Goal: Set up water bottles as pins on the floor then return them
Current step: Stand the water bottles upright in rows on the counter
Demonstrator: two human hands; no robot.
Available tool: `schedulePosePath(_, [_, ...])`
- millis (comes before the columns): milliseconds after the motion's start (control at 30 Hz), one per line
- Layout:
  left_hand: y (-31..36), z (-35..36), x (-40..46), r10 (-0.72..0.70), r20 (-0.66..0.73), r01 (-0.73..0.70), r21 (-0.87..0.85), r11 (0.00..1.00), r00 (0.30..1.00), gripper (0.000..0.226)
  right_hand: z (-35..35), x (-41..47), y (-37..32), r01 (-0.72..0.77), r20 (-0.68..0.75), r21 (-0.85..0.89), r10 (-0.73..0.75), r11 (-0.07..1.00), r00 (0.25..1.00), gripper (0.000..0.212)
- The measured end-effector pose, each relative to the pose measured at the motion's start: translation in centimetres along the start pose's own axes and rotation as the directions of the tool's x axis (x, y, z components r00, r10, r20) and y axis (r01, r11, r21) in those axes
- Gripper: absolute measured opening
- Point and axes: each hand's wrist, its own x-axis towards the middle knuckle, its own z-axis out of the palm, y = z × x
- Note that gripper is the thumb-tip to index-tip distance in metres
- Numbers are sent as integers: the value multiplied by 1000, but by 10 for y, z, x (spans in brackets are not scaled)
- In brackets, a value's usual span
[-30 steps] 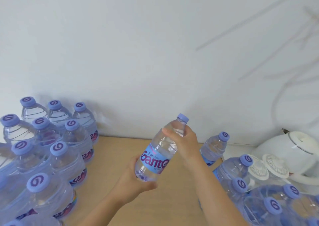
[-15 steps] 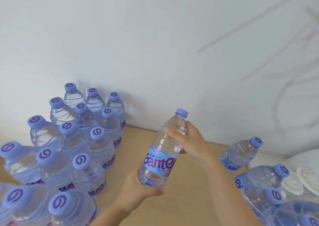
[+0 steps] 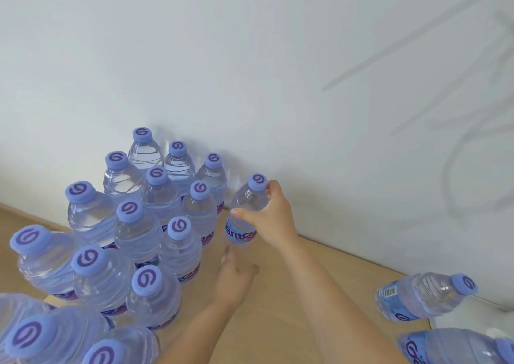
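A: Start nearest to you. What is there?

B: Your left hand sits low over the wooden tabletop, blurred, fingers loose and holding nothing. A second ago it cupped the bottle's base; now it has let go.

A: So the bottle rides on one hand?

B: Yes. Your right hand alone grips the water bottle, fingers and thumb curled round its shoulder just under the cap. It has travelled left from mid-table and now stands nearly upright just beside the right edge of the bottle cluster, close to the wall. Whether its base touches the wood I cannot tell.

A: What does that mean for the job?

B: I judge this as the return stage, one more bottle joining the pack. A stray bottle leans at your right, probably still to go back.

A: And the materials?

B: Clear, ribbed, thin plastic, squeezable, with glossy blue labels and matte lavender caps bearing a swirl. The wood is smooth and pale.
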Motion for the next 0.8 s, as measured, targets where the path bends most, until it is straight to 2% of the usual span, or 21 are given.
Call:
schedulePosePath(67, [4, 0, 16, -19, -48, 15, -98, 995, 999, 71, 7, 12, 4, 25, 2, -5, -25, 1000, 1000, 54])
schedulePosePath(200, [9, 2, 34, -153, -127, 120, -231, 965, 980, 52, 23, 27, 9, 35, -39, -53, -37, 998, 999, 57])
schedulePosePath(433, [17, 4, 45, -94, -138, 51, -290, 956, 986, 36, 34, 37, 18, 66, -163, -76, -78, 995, 984, 62])
schedulePosePath(600, [9, -7, 45, -97, -81, 76, -226, 971, 992, 41, 40, 35, 22, 78, -190, -94, -95, 992, 977, 66])
schedulePosePath(667, [6, -11, 42, -106, -55, 94, -191, 977, 993, 53, 39, 35, 22, 77, -169, -111, -95, 991, 981, 68])
schedulePosePath(733, [7, -13, 37, -122, -41, 113, -173, 978, 992, 63, 37, 33, 19, 49, -112, -123, -63, 991, 992, 74])
schedulePosePath(800, [11, -11, 30, -119, -27, 113, -174, 978, 993, 59, 35, 19, 13, 32, -105, -180, -52, 983, 993, 85])
